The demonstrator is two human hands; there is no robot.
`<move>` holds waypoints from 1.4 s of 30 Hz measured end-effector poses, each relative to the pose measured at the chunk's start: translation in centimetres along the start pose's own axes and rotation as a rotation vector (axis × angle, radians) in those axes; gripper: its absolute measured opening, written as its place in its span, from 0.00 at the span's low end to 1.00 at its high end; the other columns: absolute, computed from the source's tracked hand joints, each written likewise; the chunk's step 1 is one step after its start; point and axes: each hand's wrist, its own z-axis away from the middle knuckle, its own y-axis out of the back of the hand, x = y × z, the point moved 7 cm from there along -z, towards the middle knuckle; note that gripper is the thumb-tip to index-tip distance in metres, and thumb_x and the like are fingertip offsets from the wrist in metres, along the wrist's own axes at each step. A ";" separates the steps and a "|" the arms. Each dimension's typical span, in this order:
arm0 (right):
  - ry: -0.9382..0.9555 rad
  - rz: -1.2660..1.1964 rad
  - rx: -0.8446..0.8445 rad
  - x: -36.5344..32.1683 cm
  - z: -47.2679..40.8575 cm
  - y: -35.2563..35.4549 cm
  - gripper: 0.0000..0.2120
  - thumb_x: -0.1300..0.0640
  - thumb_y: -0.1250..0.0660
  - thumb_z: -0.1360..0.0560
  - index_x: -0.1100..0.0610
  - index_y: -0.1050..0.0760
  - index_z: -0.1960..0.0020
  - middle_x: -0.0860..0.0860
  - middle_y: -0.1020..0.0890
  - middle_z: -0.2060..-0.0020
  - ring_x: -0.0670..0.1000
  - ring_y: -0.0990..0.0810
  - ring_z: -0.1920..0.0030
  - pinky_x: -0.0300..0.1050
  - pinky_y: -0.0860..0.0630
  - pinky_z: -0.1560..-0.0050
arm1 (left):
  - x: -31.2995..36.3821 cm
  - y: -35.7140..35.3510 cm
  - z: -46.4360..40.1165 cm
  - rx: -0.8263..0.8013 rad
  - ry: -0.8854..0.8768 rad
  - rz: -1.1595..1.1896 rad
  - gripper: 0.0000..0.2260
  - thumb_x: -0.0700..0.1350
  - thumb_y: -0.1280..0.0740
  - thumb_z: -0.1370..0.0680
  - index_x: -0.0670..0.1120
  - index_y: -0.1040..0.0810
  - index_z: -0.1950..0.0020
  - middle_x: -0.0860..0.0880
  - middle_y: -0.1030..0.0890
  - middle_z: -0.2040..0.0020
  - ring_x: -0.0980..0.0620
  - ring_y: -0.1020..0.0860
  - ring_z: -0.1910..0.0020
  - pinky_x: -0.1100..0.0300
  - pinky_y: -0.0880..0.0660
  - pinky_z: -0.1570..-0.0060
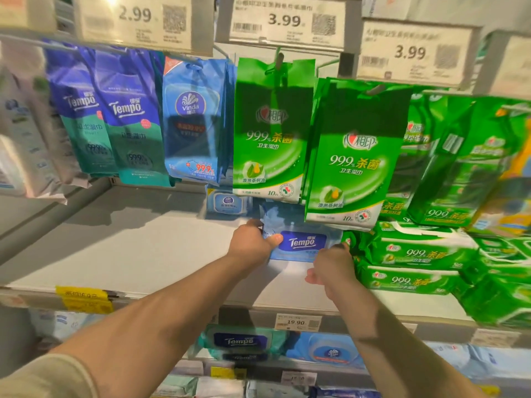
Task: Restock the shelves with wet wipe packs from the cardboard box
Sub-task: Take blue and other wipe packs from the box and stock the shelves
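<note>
A light blue Tempo wet wipe pack (301, 242) lies on the grey shelf (129, 248), just left of the green stacks. My left hand (253, 242) grips its left end, thumb on top. My right hand (333, 265) is at the pack's right front corner with fingers curled; whether it grips the pack is hidden. Further back on the same shelf stands another blue pack (228, 201). The cardboard box is out of view.
Stacked green wipe packs (411, 265) fill the shelf's right side. Small Tempo (126, 116), Vinda (191, 116) and green packs (353, 156) hang from hooks above, low over the shelf. Price tags (284, 21) line the top rail. More packs (241, 341) sit on the shelf below.
</note>
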 end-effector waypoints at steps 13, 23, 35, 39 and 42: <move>0.297 0.260 -0.101 -0.2 4.3 -1.3 0.23 0.57 0.39 0.18 0.64 0.37 0.26 0.58 0.31 0.28 0.58 0.25 0.36 0.41 0.32 0.46 | 0.8 1.0 6.8 -0.002 0.030 -0.166 0.31 0.61 0.34 0.19 0.45 0.33 0.21 0.46 0.26 0.25 0.46 0.26 0.29 0.59 0.31 0.37; 0.821 0.768 -0.354 -1.0 15.1 -6.2 0.21 0.43 0.47 0.16 0.46 0.28 0.27 0.50 0.24 0.28 0.55 0.29 0.29 0.54 0.33 0.27 | -3.7 9.4 18.2 0.315 0.028 -0.503 0.39 0.69 0.42 0.21 0.47 0.41 0.17 0.46 0.33 0.21 0.44 0.37 0.22 0.49 0.40 0.23; 1.090 0.884 -0.793 6.3 39.1 -17.9 0.34 0.34 0.53 0.20 0.48 0.36 0.20 0.49 0.33 0.21 0.53 0.36 0.21 0.55 0.41 0.21 | -20.1 22.1 45.4 0.630 0.485 -0.431 0.49 0.81 0.56 0.32 0.55 0.42 0.17 0.53 0.39 0.18 0.44 0.45 0.18 0.43 0.46 0.20; 1.090 0.856 -0.937 10.9 47.5 -20.0 0.41 0.27 0.59 0.27 0.43 0.37 0.20 0.47 0.34 0.21 0.52 0.38 0.20 0.60 0.38 0.23 | -23.5 24.6 55.7 0.732 0.613 -0.334 0.46 0.78 0.52 0.30 0.54 0.43 0.17 0.54 0.41 0.17 0.48 0.49 0.18 0.47 0.50 0.19; 1.077 0.901 -1.054 13.9 52.9 -21.0 0.38 0.25 0.58 0.26 0.38 0.43 0.20 0.45 0.39 0.19 0.51 0.44 0.18 0.62 0.42 0.21 | -25.9 25.9 62.5 0.777 0.685 -0.243 0.43 0.79 0.49 0.26 0.56 0.46 0.17 0.56 0.45 0.17 0.50 0.53 0.17 0.46 0.50 0.19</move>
